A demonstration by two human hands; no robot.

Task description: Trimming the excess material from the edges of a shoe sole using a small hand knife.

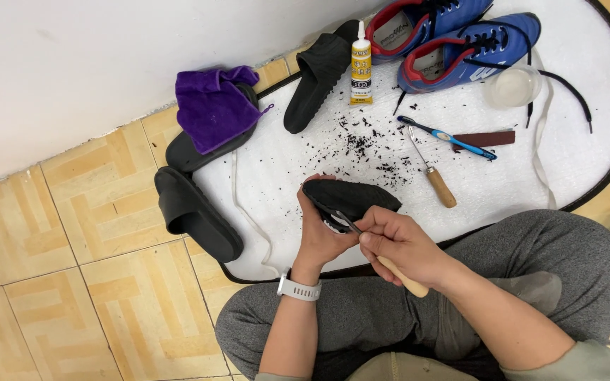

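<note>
Right hand (398, 243) clamps a wooden-handled tool (400, 275), tip set against the black shoe (351, 200). Left hand (319, 236) grips that shoe from below, tilted sole-up over the lap for access. Black scrapings (365, 144) litter the white mat (503, 183); a second awl (432, 173), toothbrush (450, 137) and glue tube (361, 67) lie near.

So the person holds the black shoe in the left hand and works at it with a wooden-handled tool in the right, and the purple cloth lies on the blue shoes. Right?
Not quite. The head view shows the purple cloth draped over a black slide sandal, not the blue shoes. The rest holds: left hand holds the black shoe, right hand the wooden-handled tool.
</note>
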